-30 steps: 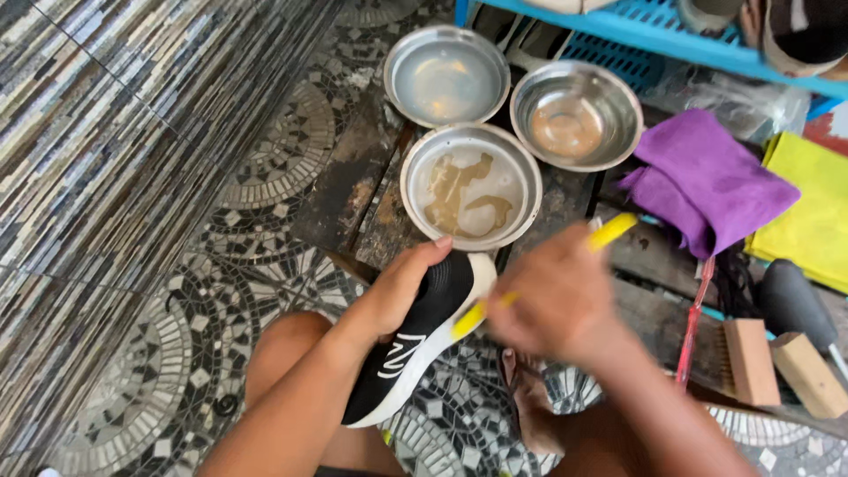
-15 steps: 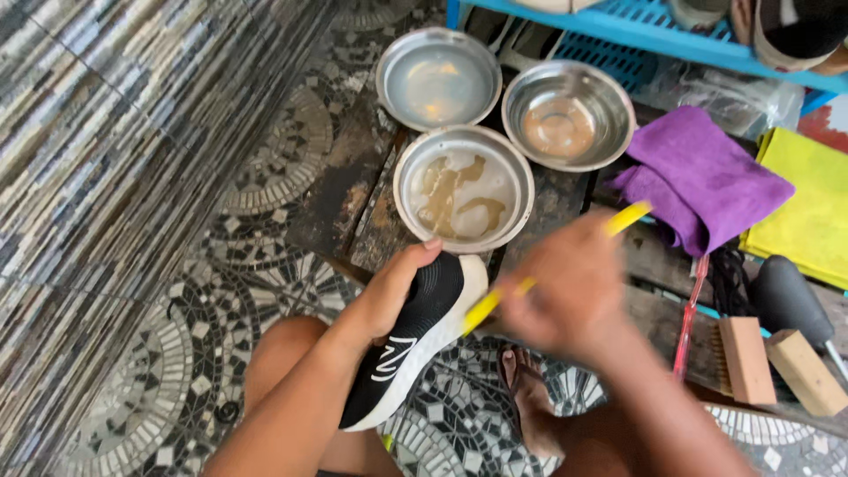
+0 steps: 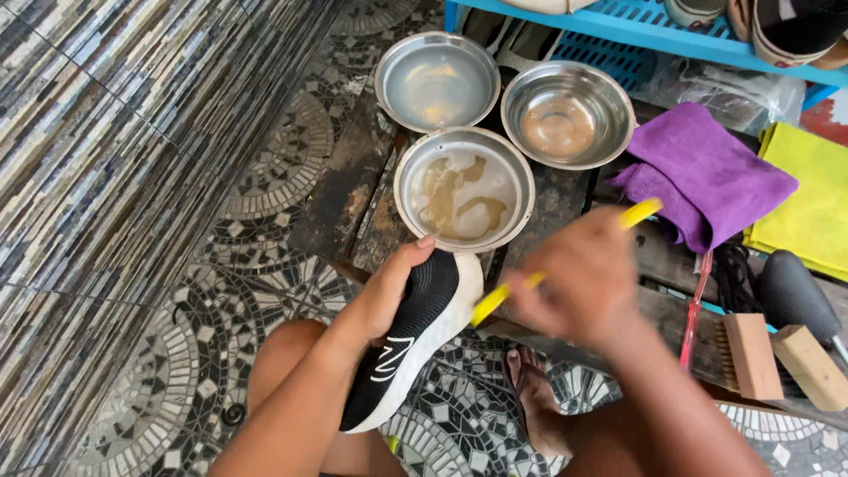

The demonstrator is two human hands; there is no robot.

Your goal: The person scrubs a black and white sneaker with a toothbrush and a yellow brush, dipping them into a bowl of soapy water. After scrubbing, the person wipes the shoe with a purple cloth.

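Observation:
My left hand [image 3: 389,291] grips a black sneaker with a white sole [image 3: 411,340], held tilted over my knee with its toe toward the bowls. My right hand [image 3: 579,278] is closed around a yellow-handled brush [image 3: 495,300]; its near end touches the shoe's toe and the far end sticks out past my fingers. The hand is motion-blurred. Just beyond the shoe sits a steel bowl of murky, foamy water [image 3: 464,187].
Two more steel bowls [image 3: 437,79] [image 3: 567,113] stand behind it on a dark wooden board. A purple cloth [image 3: 707,172], a yellow cloth [image 3: 808,194], wooden scrub brushes [image 3: 751,353] and a blue shelf rack [image 3: 618,35] lie to the right. A tiled wall rises on the left.
My right hand has kept shifting with the brush against the shoe's toe. The shoe and my left hand stay in about the same place. The foam in the nearest bowl has moved.

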